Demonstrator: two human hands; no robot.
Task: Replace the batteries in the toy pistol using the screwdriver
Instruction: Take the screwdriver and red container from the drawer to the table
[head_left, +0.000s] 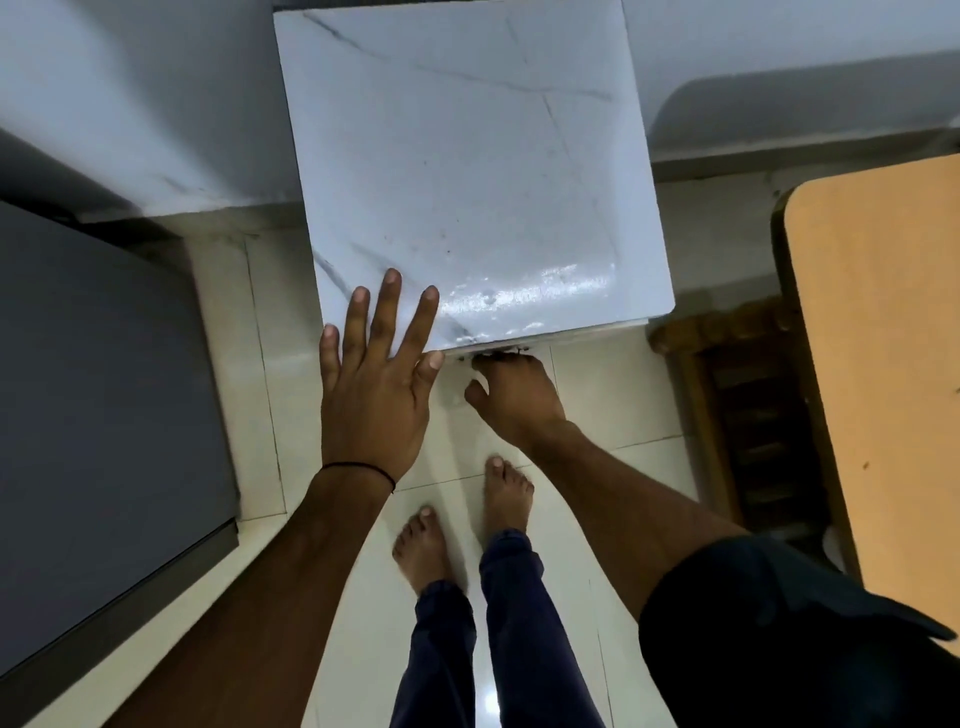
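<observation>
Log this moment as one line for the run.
left hand: open, fingers on white tabletop | right hand: fingers hidden under its front edge | toy pistol, screwdriver: not in view

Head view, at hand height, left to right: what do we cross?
grey cabinet top → left hand → right hand → dark wooden stand → tan tabletop

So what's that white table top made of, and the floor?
The table top looks like marble, or a marble-print laminate: white with thin grey veins and a glossy glare patch. I can't tell which. The floor looks like glazed ceramic tile: cream, shiny, with straight grout lines.
</observation>
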